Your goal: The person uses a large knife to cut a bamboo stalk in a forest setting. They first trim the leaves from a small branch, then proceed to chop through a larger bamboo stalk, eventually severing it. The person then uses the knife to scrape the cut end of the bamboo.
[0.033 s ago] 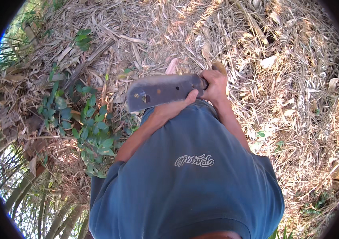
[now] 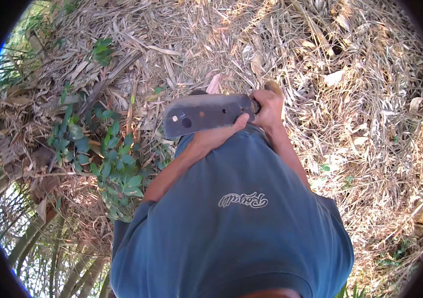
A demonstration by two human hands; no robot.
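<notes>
Grips broad grey-metal cleaver, likely heavy, by tan handle in curled right hand; cannot tell grip of half-hidden left hand.

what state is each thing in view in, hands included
Knife: held crosswise, blade bare, with holes through it
Right hand: closed around the handle
Left hand: thumb at the blade's near edge, fingers hidden
Shirt: worn, lightly creased
Plant: green, leafy
Fallen leaves: dry, scattered over the ground
</notes>
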